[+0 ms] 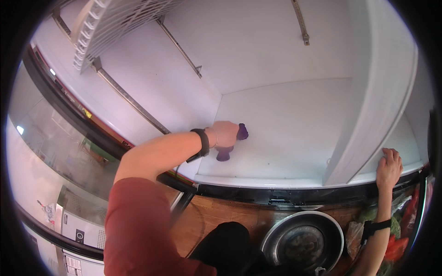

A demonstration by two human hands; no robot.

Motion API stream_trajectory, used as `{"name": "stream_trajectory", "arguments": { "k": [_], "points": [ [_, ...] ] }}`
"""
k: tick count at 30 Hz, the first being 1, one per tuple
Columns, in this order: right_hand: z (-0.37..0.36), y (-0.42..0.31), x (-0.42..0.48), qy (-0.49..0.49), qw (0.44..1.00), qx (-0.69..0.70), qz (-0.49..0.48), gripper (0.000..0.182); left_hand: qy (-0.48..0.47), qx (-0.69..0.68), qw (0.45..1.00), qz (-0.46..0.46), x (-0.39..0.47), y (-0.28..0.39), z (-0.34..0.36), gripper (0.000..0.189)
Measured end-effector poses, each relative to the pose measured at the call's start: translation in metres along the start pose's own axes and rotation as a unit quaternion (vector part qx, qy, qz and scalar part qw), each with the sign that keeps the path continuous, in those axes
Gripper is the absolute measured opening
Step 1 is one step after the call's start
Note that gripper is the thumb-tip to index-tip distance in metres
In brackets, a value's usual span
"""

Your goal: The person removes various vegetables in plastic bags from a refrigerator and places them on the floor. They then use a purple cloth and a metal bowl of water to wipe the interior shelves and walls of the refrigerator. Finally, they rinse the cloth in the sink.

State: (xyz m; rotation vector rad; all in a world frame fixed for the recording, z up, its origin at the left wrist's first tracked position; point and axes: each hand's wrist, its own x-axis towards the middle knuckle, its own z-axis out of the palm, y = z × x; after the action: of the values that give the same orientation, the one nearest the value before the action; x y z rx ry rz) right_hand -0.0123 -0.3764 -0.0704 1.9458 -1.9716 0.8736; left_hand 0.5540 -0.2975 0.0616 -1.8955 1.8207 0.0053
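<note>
Clenched around a purple cloth (243, 131), my left hand (226, 134) is low inside a white refrigerated display cabinet, close to its left wall. Part of the cloth shows past the knuckles and another part hangs below the palm, against the white cabinet floor (283, 138). My right hand (389, 169) rests at the cabinet's front edge, to the right of a white upright post (373, 103). Its fingers are slightly bent and apart, with nothing seen in them. Both wrists wear black bands.
A white wire shelf (114, 31) stands tilted at upper left, near metal shelf rails (127, 100). A large metal basin (304, 241) sits on the wooden floor (207, 220) below the cabinet's front edge. Bagged produce (397, 246) lies at lower right. Glass door at left.
</note>
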Motion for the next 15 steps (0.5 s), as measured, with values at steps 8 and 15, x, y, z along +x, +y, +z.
{"name": "stream_trajectory", "arguments": {
  "k": [8,15],
  "points": [
    [-0.011,0.009,0.0,0.019,1.0,-0.007,-0.006,0.028,0.267,0.311,0.875,-0.258,-0.076,-0.095,-0.213,0.022],
    [-0.004,0.015,-0.003,0.024,0.999,0.013,-0.027,0.029,0.158,0.368,0.879,-0.259,-0.035,-0.078,-0.092,0.025]
  ]
}}
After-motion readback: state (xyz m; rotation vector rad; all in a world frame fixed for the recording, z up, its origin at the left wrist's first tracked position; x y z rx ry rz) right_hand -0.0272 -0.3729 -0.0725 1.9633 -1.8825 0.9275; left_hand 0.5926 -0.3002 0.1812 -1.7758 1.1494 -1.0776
